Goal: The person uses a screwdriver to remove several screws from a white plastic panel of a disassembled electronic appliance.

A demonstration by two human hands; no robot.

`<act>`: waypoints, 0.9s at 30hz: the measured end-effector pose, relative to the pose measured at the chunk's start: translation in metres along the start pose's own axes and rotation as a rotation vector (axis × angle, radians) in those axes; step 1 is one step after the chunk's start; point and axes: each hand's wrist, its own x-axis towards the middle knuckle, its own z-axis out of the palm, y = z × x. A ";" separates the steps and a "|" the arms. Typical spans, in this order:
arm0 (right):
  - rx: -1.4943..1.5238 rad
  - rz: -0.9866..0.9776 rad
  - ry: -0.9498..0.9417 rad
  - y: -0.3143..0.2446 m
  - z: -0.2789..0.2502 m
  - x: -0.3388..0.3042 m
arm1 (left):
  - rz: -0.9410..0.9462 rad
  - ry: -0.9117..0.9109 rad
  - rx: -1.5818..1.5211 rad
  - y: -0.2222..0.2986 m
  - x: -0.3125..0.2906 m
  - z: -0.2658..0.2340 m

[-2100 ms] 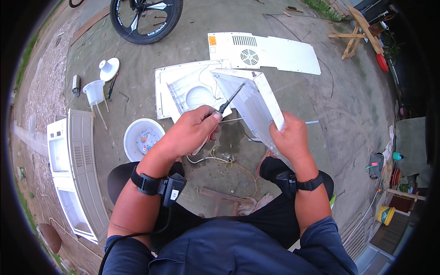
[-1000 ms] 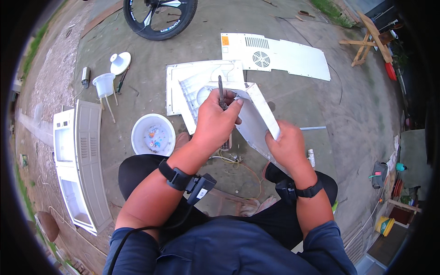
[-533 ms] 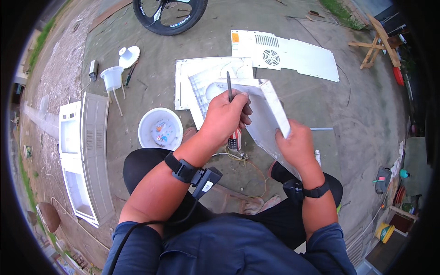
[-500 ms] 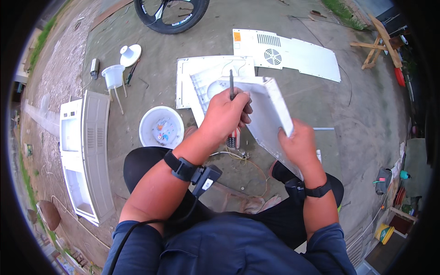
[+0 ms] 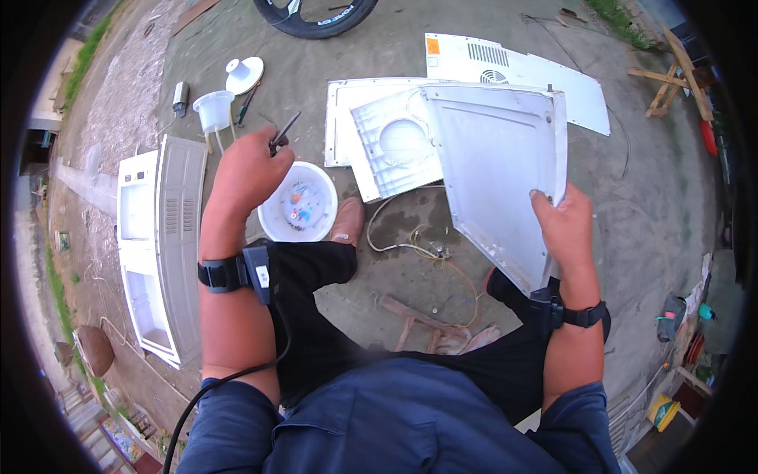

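Observation:
My left hand (image 5: 251,170) is closed around a screwdriver (image 5: 287,130), its slim dark shaft pointing up and right; the handle is hidden in my fist. That hand is above the left rim of a white bucket (image 5: 264,207) with small colourful pieces and bits at its bottom. With my right hand (image 5: 570,225) I grip the right edge of a large white panel (image 5: 497,166), thumb on its face. The panel stands tilted, its lower corner near my right knee. Beside it lies a white ribbed panel (image 5: 367,158) with a round recess, on top of another flat white panel (image 5: 338,107).
A vented white sheet (image 5: 545,87) lies beyond the panels. At left stand a white appliance casing (image 5: 180,253) and a white tub (image 5: 213,110) with hoses, near a round white part (image 5: 245,77). Loose wires (image 5: 403,246) and a wooden stool (image 5: 414,316) lie between my legs.
My left hand has moved left with the screwdriver, from in front of the panel to above the bucket. My right hand has shifted right, and the panel now faces me more fully.

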 end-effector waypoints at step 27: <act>-0.243 -0.036 -0.075 -0.005 0.021 -0.003 | 0.548 -0.003 -0.252 0.160 -0.022 0.053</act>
